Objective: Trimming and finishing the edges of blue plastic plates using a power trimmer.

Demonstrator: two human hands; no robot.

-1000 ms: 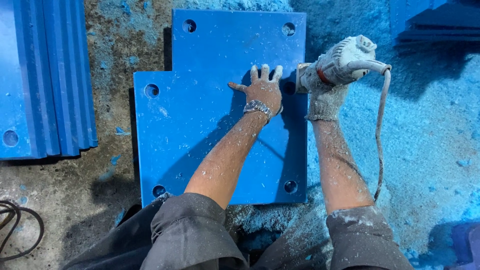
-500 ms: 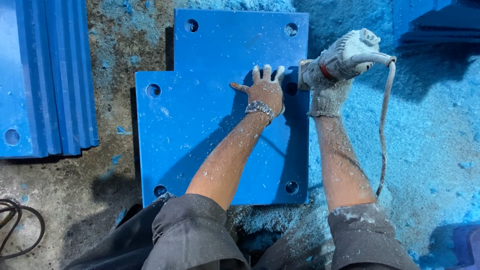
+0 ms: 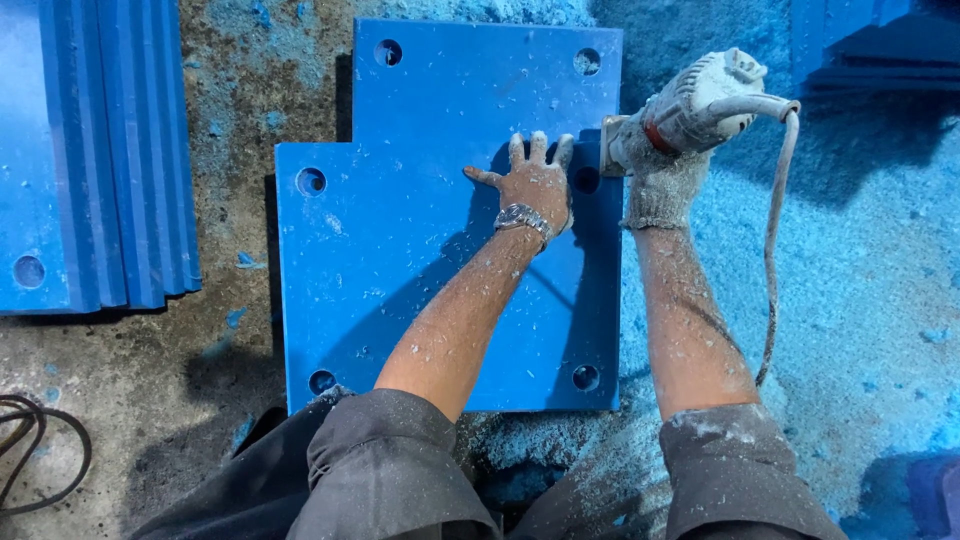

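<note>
The biggest risk lay at the right edge of the blue plastic plate (image 3: 420,290): the left hand (image 3: 532,185) rested flat on it, fingers spread, just beside the corner hole where the handheld power tool (image 3: 690,105) met the edge. If the tool had kicked or skated inward, those bare fingers were the first thing in its path. The plate sat on a second blue plate (image 3: 480,85), and only hand pressure appeared to hold it, so it could have shifted under the cut. The tool's cable (image 3: 775,250) hung loose past the right forearm and could have snagged. Blue shavings (image 3: 860,270) covered the floor (image 3: 130,400) to the right, poor footing for anything that slid.

The plate itself was flat, square-cornered and dusted with swarf, with a round hole near each corner. The gloved right hand (image 3: 655,150) was closed around the tool's body. A stack of blue slabs (image 3: 95,160) lay at the left.
</note>
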